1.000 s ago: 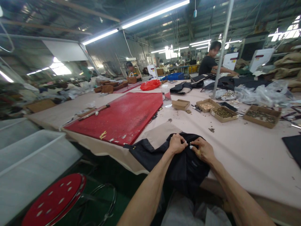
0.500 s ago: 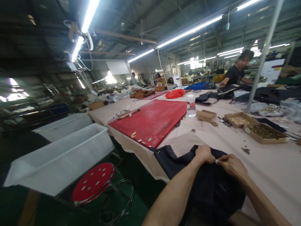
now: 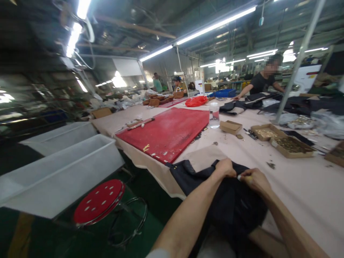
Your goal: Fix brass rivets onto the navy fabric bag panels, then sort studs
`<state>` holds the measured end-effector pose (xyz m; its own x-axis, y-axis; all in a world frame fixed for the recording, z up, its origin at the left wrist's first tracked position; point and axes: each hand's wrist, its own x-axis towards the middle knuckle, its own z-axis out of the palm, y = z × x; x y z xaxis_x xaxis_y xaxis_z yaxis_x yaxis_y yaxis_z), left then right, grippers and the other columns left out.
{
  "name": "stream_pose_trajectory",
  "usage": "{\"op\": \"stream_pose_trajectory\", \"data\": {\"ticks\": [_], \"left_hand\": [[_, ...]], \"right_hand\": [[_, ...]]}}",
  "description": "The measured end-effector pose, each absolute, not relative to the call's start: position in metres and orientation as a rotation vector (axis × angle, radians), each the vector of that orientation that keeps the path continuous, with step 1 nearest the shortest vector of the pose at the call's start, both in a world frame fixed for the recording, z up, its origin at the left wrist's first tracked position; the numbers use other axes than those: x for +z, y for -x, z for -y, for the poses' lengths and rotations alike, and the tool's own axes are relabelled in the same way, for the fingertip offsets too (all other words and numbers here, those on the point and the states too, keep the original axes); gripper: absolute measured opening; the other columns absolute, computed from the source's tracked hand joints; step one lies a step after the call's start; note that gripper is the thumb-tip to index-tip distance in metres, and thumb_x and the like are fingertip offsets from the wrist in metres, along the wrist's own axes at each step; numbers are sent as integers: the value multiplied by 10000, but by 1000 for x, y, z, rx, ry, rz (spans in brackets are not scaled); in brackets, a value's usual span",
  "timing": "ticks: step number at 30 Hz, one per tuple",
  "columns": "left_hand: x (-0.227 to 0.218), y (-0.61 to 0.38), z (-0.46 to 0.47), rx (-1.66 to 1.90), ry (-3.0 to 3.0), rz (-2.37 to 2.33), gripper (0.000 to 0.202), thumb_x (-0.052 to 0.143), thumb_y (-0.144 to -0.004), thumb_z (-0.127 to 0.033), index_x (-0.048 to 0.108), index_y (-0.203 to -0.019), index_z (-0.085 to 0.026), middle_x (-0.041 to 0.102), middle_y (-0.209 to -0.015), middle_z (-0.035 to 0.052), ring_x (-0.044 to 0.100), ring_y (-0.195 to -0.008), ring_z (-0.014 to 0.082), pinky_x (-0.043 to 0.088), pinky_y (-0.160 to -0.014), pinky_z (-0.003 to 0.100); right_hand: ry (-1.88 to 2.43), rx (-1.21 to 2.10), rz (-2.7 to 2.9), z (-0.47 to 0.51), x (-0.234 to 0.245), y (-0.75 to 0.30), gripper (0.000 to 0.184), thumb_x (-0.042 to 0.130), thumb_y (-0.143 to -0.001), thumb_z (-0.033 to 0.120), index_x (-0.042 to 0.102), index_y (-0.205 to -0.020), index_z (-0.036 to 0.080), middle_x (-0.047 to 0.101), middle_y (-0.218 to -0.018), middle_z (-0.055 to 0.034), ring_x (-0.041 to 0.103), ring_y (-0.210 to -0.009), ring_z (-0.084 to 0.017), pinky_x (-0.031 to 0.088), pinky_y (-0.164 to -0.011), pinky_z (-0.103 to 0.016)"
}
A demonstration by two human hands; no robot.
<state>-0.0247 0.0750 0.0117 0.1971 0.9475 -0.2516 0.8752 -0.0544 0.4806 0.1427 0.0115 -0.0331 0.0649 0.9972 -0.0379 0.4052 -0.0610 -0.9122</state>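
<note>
A dark fabric piece [image 3: 236,209], bunched and folded, lies over the near edge of the table and hangs toward me. My left hand [image 3: 225,167] is closed on its upper edge. Close beside it, my right hand [image 3: 255,179] pinches at the same edge. Between the two hands shows a small whitish tip [image 3: 239,177], with something yellowish at my right fingers; its kind is too small to tell. Small gold-coloured dots sit on the fabric's far left corner.
A red board [image 3: 172,132] lies on the covered table [image 3: 295,190]. Beyond are a clear jar [image 3: 214,116], a small carton [image 3: 230,127] and open boxes of small metal parts [image 3: 291,146]. White bins [image 3: 61,175] and a red stool [image 3: 99,202] stand left. A co-worker [image 3: 264,80] handles dark fabric.
The whole view has shifted, so the table and bins sit farther left and slightly higher. My hands keep their hold on the fabric. The co-worker's arm has reached out toward the table.
</note>
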Motion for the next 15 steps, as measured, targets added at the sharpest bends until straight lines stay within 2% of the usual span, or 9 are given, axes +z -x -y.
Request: {"op": "stream_pose_trajectory", "data": {"ticks": [3,6,8,10,13,15], "left_hand": [[11,28,-83,275,-1977,-1622,256,908,-442,-224,737,-627,-184,730,-699,73,704,-826,272,553,-777,337],[7,36,-85,381,-1917,-1518,206,888,-471,-202,751,-625,-198,677,-597,-3,661,-693,187,522,-699,280],[3,43,-82,435,-1911,-1359,202,838,-523,-166,787,-717,-189,696,-636,-9,647,-676,162,512,-686,259],[-1,51,-78,481,-1968,-1196,218,762,-597,-138,813,-802,-190,730,-720,4,655,-726,156,514,-726,251],[-8,58,-73,570,-2106,-1128,255,688,-655,-120,828,-837,-231,746,-812,11,658,-834,162,506,-822,252],[-11,60,-73,636,-2153,-1146,287,679,-656,-107,830,-848,-256,740,-845,5,652,-871,165,495,-850,256]], "right_hand": [[1511,1035,1270,-7,-21,-149,297,684,-900,442,733,-1012,171,722,-972,-58,671,-815,-192,551,-698,-299],[1503,1042,1217,-2,-19,-156,341,614,-979,410,631,-1206,156,644,-1193,-69,653,-995,-205,583,-843,-378],[1474,1062,1193,0,-20,-162,347,635,-966,406,637,-1187,139,661,-1142,-80,663,-946,-196,591,-805,-360],[1444,1091,1190,0,-20,-171,358,690,-917,427,676,-1096,117,700,-1008,-89,667,-799,-171,587,-691,-310],[1293,1200,1063,-6,-22,-193,408,809,-760,416,713,-1009,107,729,-888,-109,616,-605,-143,525,-522,-275],[1183,1204,879,-14,-26,-214,455,851,-657,377,718,-1006,117,741,-892,-117,596,-560,-132,500,-485,-270]]}}
